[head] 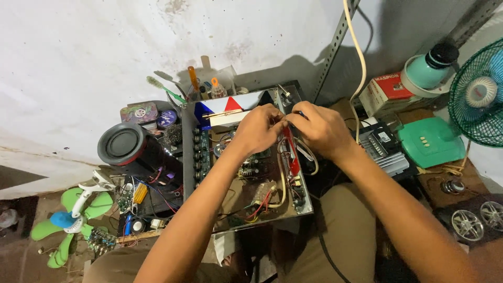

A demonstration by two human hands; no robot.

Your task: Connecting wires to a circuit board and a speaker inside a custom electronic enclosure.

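An open metal amplifier chassis (203,173) lies in front of me, full of circuit boards and red, white and yellow wires (264,199). My left hand (257,128) and my right hand (319,128) meet over its far side, fingers pinched together on a small part or wire near the rear wall. What sits between the fingertips is too small to make out. A red strip-shaped component (292,152) runs just below both hands.
A black round speaker (123,142) and loose circuit boards (131,196) lie left of the chassis, with a small green fan (70,217) beyond. A cup of tools (196,86) stands behind. Right are a black device (385,147), a green box (429,141), and a teal fan (479,94).
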